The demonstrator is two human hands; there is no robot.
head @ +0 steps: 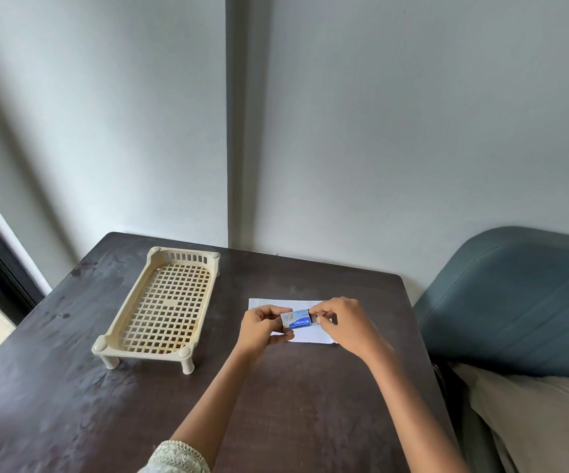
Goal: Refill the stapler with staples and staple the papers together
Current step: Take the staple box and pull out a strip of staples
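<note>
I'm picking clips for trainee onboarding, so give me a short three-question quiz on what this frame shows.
1. True or false: the staple box lies untouched on the dark table.
2. Which hand pinches the inner drawer at the box's right end? A) left B) right C) neither
3. What stands on the table to the left of the papers?

Key:
1. False: both hands hold it.
2. B: the right hand pinches the drawer while the left hand grips the box.
3. A cream lattice rack on short legs.
</note>
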